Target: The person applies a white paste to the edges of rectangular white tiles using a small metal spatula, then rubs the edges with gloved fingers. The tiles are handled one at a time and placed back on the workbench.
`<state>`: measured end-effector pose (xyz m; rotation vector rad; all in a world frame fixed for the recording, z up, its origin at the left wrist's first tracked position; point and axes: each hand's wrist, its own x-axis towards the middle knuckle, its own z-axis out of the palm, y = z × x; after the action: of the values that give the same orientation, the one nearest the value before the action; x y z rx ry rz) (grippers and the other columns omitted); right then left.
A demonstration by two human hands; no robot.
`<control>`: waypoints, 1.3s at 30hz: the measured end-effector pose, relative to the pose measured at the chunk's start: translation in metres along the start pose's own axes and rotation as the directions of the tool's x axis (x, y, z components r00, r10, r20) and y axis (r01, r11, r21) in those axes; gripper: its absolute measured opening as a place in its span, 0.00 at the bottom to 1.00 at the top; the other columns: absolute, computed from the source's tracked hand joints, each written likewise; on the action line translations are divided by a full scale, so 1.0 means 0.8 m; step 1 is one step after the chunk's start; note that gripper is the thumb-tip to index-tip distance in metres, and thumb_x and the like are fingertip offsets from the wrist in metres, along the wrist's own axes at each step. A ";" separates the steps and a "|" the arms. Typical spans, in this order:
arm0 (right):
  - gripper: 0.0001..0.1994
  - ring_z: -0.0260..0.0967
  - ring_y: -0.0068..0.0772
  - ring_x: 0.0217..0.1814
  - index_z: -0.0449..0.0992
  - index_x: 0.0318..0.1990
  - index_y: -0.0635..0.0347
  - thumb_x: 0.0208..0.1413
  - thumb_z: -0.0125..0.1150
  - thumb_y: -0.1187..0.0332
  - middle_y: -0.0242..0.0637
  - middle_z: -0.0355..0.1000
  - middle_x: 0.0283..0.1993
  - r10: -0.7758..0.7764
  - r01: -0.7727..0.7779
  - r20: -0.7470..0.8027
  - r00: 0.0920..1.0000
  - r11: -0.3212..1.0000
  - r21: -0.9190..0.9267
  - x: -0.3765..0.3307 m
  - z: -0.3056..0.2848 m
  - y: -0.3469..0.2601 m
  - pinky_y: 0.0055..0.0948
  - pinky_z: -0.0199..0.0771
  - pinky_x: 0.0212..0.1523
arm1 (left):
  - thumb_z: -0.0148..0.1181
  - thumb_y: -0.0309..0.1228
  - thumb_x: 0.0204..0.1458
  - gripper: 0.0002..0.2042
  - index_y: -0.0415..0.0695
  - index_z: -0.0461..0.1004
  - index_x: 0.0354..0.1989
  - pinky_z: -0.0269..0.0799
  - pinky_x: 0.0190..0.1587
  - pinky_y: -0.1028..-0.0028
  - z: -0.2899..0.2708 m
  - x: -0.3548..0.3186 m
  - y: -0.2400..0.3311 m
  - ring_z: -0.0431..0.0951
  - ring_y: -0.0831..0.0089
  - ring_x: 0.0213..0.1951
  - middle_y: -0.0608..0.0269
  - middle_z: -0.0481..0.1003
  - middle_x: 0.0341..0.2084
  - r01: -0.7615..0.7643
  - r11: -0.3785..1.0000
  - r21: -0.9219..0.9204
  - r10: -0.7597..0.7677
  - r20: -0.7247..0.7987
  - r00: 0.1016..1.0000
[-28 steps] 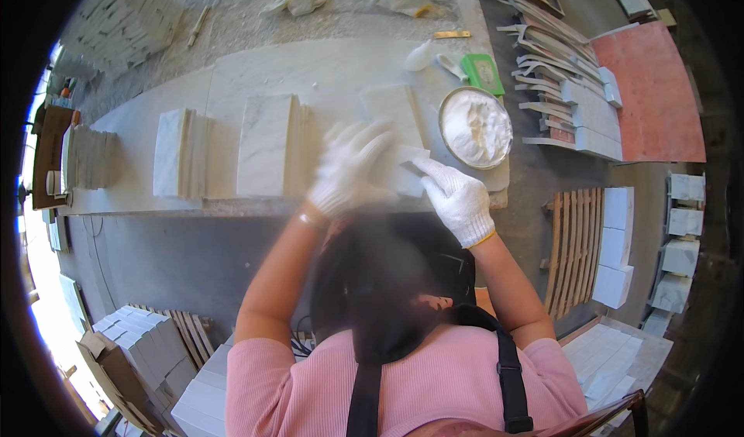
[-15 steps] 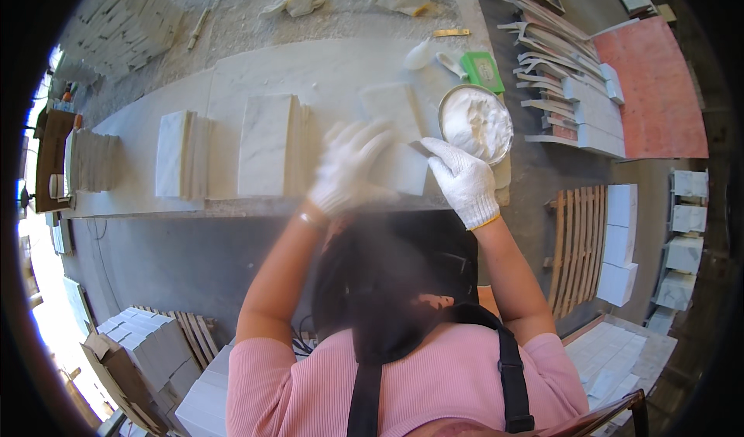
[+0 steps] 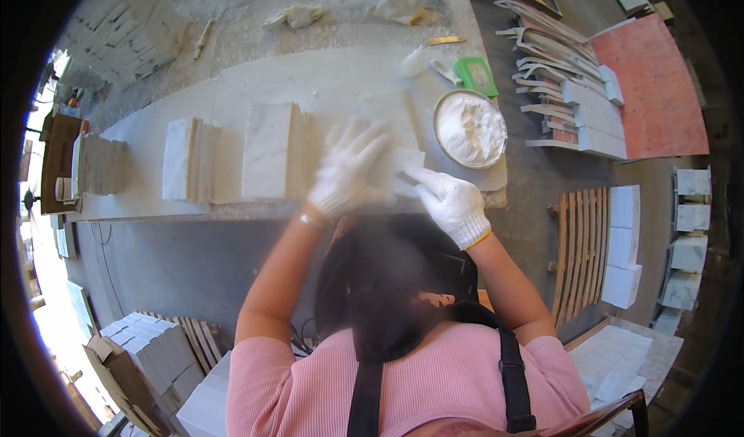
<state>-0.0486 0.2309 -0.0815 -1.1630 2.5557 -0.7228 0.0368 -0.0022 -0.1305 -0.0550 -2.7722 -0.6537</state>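
Both hands wear white knit gloves. My left hand [image 3: 347, 172], a little blurred, has its fingers spread at the left side of a pale marble tile [image 3: 409, 160] near the table's front edge. In my right hand [image 3: 451, 206] the thumb and fingers pinch a thin grey blade [image 3: 404, 178], like a putty knife, laid low against that tile; its handle is hidden by the glove. Another pale tile [image 3: 391, 115] lies flat just beyond. Right of the tiles stands a round bowl of white paste [image 3: 471, 129].
Left along the table [image 3: 232, 211] stand tile stacks [image 3: 269, 150] [image 3: 180, 160]. Beyond the bowl are a green box [image 3: 475, 77], a white-handled tool [image 3: 445, 70] and a brass-coloured strip [image 3: 445, 40]. Crumpled gloves [image 3: 296, 16] lie farther back. A wooden pallet [image 3: 581, 255] is at right.
My right hand has moved left and nearer to me, bringing the blade lower over the tile. My left hand stays in about the same place, fingers still spread. The view has shifted slightly.
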 end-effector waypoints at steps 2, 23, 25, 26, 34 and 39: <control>0.17 0.79 0.32 0.32 0.83 0.59 0.54 0.64 0.65 0.69 0.38 0.85 0.44 -0.026 0.047 -0.107 0.994 0.979 0.196 -0.016 -0.011 0.007 0.30 0.80 0.35 | 0.77 0.63 0.31 0.55 0.46 0.68 0.71 0.45 0.77 0.40 -0.002 -0.003 0.005 0.56 0.39 0.76 0.52 0.64 0.73 0.017 0.999 0.052 -0.019 0.040 0.999; 0.18 0.82 0.36 0.58 0.82 0.59 0.54 0.62 0.67 0.70 0.42 0.82 0.58 0.064 -0.020 -0.150 0.987 0.960 0.279 0.018 -0.014 0.016 0.31 0.79 0.59 | 0.80 0.51 0.37 0.46 0.43 0.72 0.67 0.54 0.75 0.44 -0.014 -0.025 0.039 0.61 0.40 0.74 0.47 0.70 0.69 0.182 0.983 0.036 -0.180 -0.043 0.983; 0.17 0.82 0.37 0.57 0.83 0.59 0.53 0.62 0.67 0.69 0.41 0.82 0.57 0.063 -0.029 -0.159 0.985 0.978 0.205 0.022 -0.009 0.009 0.31 0.79 0.58 | 0.79 0.55 0.35 0.50 0.42 0.71 0.69 0.49 0.77 0.45 -0.005 -0.023 0.024 0.57 0.39 0.76 0.48 0.67 0.71 0.177 0.984 -0.038 -0.177 -0.015 0.984; 0.17 0.82 0.37 0.56 0.83 0.58 0.53 0.62 0.67 0.69 0.41 0.82 0.56 0.065 -0.030 -0.194 0.979 0.983 0.180 0.022 -0.007 0.004 0.31 0.80 0.58 | 0.79 0.57 0.34 0.52 0.42 0.70 0.69 0.47 0.78 0.45 -0.001 -0.023 0.020 0.55 0.38 0.77 0.48 0.65 0.72 0.197 0.978 -0.068 -0.195 0.032 0.980; 0.16 0.82 0.45 0.47 0.84 0.57 0.49 0.61 0.66 0.68 0.42 0.83 0.48 0.006 0.012 -0.156 0.988 0.994 0.110 0.027 -0.013 -0.006 0.36 0.81 0.48 | 0.81 0.55 0.31 0.51 0.41 0.71 0.67 0.51 0.76 0.44 0.008 -0.028 0.015 0.57 0.38 0.75 0.50 0.68 0.70 0.181 0.974 -0.139 -0.188 -0.039 0.981; 0.16 0.80 0.46 0.39 0.85 0.56 0.43 0.61 0.65 0.67 0.40 0.82 0.37 -0.036 0.037 -0.072 0.997 0.999 0.018 0.026 -0.006 -0.007 0.41 0.80 0.41 | 0.84 0.43 0.30 0.50 0.46 0.70 0.69 0.51 0.76 0.40 0.006 -0.027 0.017 0.56 0.37 0.76 0.50 0.66 0.71 0.190 0.962 -0.196 -0.199 -0.025 0.980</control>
<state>-0.0605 0.2132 -0.0747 -1.2012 2.5855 -0.8099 0.0573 0.0127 -0.1348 0.1921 -2.6842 -0.9599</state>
